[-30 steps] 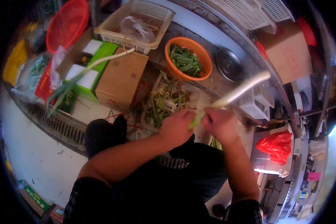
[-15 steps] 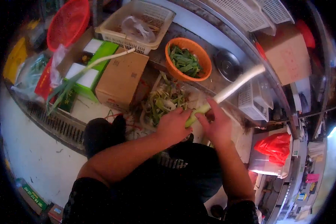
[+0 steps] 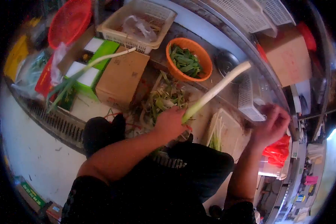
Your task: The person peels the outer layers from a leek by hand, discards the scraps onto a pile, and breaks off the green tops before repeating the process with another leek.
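Holding the leek (image 3: 216, 89) in my left hand (image 3: 171, 122), fist closed round the pale green end. The white shaft slants up and away to the right, in the air above the pile of trimmings (image 3: 163, 100), with its tip near the white basket (image 3: 247, 100).

Right hand (image 3: 272, 125): off the stalk, raised well to the right, fingers loosely curled. I can make out nothing in it.

Handling, judged: light, and stiff along the white shaft, so one hand carries it. The outer layers look smooth and likely slick, and they may slide off under a loose hold. Best grip is low on the firm, thick part, not the soft leaf end.

Around it:
- trimmed stalks (image 3: 215, 135) lie just right of my left hand
- orange bowl (image 3: 174, 71) of green leaves sits beyond the trimmings
- cardboard box (image 3: 121, 76) stands to the left, with a second leek (image 3: 89, 67) lying across it
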`<state>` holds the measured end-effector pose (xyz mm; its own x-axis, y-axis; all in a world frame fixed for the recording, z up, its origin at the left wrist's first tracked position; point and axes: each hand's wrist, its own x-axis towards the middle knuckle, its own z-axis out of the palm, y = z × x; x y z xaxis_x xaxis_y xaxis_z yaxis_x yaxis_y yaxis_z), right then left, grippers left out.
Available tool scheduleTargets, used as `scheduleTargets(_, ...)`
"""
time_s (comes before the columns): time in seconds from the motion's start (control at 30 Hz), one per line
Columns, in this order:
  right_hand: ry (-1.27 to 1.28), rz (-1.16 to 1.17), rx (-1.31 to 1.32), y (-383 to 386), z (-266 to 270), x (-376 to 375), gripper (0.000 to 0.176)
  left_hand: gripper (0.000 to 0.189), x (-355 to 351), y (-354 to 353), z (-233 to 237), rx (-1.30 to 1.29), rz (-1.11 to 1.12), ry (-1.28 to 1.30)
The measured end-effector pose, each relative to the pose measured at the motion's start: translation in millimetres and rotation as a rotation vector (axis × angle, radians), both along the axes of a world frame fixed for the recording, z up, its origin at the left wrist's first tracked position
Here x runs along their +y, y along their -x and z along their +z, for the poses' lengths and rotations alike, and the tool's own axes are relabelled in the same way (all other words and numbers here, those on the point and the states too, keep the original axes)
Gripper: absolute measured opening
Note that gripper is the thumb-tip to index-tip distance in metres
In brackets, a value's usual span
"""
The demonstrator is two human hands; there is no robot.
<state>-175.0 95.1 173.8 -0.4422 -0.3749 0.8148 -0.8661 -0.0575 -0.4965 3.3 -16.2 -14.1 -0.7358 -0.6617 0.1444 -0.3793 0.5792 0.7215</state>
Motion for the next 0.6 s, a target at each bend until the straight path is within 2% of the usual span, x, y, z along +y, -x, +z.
scheduleTargets(0.07,0.185,0.089,-0.104,5,8,9,0.005,0.058,-3,1,0,-0.029,-0.011,-0.055)
scheduleTargets(0.1,0.185,0.089,-0.103,5,4,10,0.005,0.059,-4,1,0,-0.058,-0.02,-0.11)
scheduleTargets(0.17,-0.264,-0.042,0.038,2,-13,12,0.013,0.059,-5,1,5,-0.058,-0.033,-0.127)
scheduleTargets(0.23,-0.798,-0.025,-0.209,-15,-45,8,0.028,0.059,-4,-1,16,-0.056,-0.049,-0.144)
scheduleTargets(0.3,-0.915,0.066,-0.471,-43,-86,2,0.04,0.049,-1,-3,30,-0.031,-0.058,-0.147)
scheduleTargets(0.33,-0.916,0.069,-0.474,-51,-102,-1,0.04,0.049,2,-3,28,-0.034,-0.056,-0.147)
scheduleTargets(0.4,-0.966,0.061,-0.36,-62,-122,-5,0.039,0.048,7,-5,23,0.17,-0.116,-0.107)
scheduleTargets(0.53,-0.887,0.108,-0.482,-56,-120,-4,0.034,0.049,7,-4,20,0.129,-0.089,-0.107)
scheduleTargets(0.6,-0.964,0.161,-0.325,-48,-115,-1,0.026,0.05,1,-6,22,0.182,-0.159,-0.141)
